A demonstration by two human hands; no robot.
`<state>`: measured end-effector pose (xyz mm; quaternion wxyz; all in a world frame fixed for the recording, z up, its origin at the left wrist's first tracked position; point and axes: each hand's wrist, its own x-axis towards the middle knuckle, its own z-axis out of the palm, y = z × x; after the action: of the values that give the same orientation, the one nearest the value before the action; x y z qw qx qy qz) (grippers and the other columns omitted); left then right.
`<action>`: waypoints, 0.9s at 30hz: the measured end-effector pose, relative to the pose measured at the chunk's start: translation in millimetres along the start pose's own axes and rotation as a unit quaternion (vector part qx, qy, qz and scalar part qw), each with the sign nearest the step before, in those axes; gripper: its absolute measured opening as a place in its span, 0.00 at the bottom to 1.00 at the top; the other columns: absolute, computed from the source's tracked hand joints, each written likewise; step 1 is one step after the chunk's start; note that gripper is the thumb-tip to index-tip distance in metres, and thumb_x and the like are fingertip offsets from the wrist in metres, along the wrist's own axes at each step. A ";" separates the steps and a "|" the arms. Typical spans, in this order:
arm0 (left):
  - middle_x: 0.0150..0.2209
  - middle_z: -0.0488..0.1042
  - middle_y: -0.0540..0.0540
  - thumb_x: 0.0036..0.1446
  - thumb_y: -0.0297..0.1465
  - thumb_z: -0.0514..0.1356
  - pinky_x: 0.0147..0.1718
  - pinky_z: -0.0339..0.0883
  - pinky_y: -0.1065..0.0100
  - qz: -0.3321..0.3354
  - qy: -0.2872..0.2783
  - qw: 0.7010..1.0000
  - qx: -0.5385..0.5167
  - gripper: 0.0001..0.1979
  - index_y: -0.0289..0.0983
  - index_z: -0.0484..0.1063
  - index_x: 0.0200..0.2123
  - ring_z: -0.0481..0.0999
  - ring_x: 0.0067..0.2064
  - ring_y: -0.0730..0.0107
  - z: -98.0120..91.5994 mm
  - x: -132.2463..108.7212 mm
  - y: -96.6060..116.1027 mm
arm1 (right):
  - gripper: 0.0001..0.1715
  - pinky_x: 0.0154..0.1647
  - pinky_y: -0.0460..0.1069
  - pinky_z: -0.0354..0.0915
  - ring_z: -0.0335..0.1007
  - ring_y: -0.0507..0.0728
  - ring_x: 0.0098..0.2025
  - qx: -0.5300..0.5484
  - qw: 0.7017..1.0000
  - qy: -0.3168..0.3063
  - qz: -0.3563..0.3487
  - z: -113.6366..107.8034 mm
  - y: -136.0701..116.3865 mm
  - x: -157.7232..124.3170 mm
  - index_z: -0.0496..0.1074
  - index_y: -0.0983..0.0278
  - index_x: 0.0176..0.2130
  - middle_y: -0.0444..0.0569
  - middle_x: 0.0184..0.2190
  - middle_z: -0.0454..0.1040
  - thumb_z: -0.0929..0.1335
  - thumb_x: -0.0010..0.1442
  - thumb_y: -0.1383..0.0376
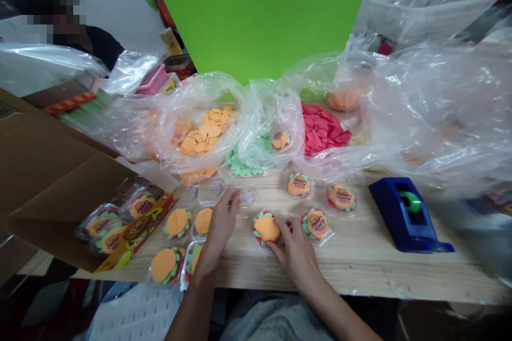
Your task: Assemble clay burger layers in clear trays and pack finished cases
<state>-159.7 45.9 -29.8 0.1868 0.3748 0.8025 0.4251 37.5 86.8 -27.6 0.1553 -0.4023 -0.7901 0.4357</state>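
The right hand [296, 252] lies with its fingers slightly spread, their tips [281, 225] against the near side of a burger-shaped squishy toy [266, 228], with no clear pinch. The toy sits on the bare pine worktop [360, 261], directly ahead of that hand. The left hand [221, 226] has its fingers loosely bunched and its fingertips [234, 198] beside a clear plastic blister tray [211, 191]. Whether they pinch anything small, I cannot tell.

The trays look light, so a careless brush from the left hand could skid one into its neighbour. The toy's layers seem loosely stacked, and uneven pressure from the right hand could slide them apart.

Finished-looking burgers in trays [318, 225] stand just right of the toy, and others [176, 224] crowd the left wrist. Beyond lie clear plastic bags holding orange discs [206, 130], green frilled pieces [244, 164] and red frilled pieces [322, 129]. Their loose film overhangs the far trays and could snag them. A blue tape dispenser [408, 214] sits to the right, and a cardboard box [52, 181] juts in at the left
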 end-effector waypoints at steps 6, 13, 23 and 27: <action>0.42 0.73 0.44 0.57 0.35 0.48 0.41 0.66 0.64 0.010 0.007 1.000 -0.003 0.14 0.38 0.67 0.44 0.73 0.43 0.65 3.9 -17.5 13.6 | 0.39 0.41 0.64 0.62 0.69 0.67 0.39 0.184 0.974 -0.039 0.124 8.7 13.2 -4.3 0.48 0.71 0.58 0.59 0.37 0.70 0.65 0.49 0.66; 0.52 0.62 0.40 0.52 0.34 0.56 0.52 0.57 0.56 0.112 -0.073 0.990 0.053 0.28 0.40 0.52 0.56 0.61 0.54 0.62 11.1 -72.2 19.2 | 0.46 0.31 0.54 0.69 0.73 0.58 0.26 0.432 0.868 -0.132 0.206 13.4 22.7 0.5 0.51 0.70 0.53 0.47 0.24 0.74 0.69 0.43 0.52; 0.61 0.45 0.43 0.53 0.28 0.56 0.53 0.55 0.53 0.199 -0.073 0.969 0.127 0.26 0.46 0.55 0.55 0.50 0.60 0.56 19.6 -92.0 17.6 | 0.35 0.27 0.47 0.65 0.71 0.51 0.24 0.557 0.795 -0.154 0.183 -13.5 6.8 -6.6 0.55 0.64 0.56 0.45 0.25 0.75 0.68 0.52 0.60; 0.61 0.41 0.44 0.51 0.25 0.58 0.54 0.51 0.49 0.286 -0.050 0.948 0.128 0.29 0.48 0.54 0.55 0.45 0.61 0.53 1.4 -88.7 57.4 | 0.29 0.26 0.48 0.64 0.70 0.53 0.26 0.629 0.752 -0.150 0.124 -46.6 -16.3 -14.5 0.58 0.64 0.55 0.47 0.23 0.74 0.63 0.57 0.56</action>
<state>-75.8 -0.3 15.0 0.0478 0.6297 0.6990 0.3355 66.2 97.1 13.8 0.1971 -0.2377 -0.2934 0.9047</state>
